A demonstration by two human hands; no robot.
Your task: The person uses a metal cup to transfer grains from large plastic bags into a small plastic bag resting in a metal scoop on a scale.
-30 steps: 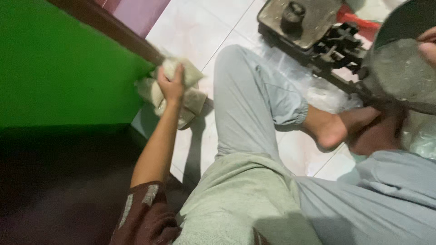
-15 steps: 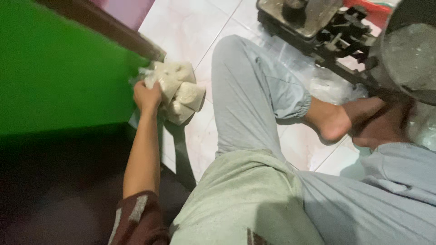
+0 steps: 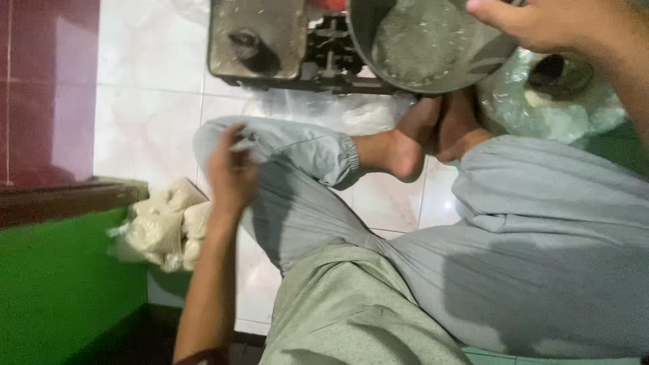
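My left hand hovers over my bent left knee in grey trousers. Its fingers are curled and pinch a small pale scrap that looks like thin clear plastic. To the left of this hand, a pile of small filled plastic bags of pale grain lies on the floor. My right hand is at the top right and grips the rim of a round metal bowl dusted with grains.
A metal weighing scale with a flat pan stands on the white tiled floor. A large clear sack of grain lies by my bare feet. A green wall and a dark wooden ledge are at left.
My left hand has let go of the pile of small bags and moved right, over my knee. The view has swung right, so the scale and bowl now sit at top centre.
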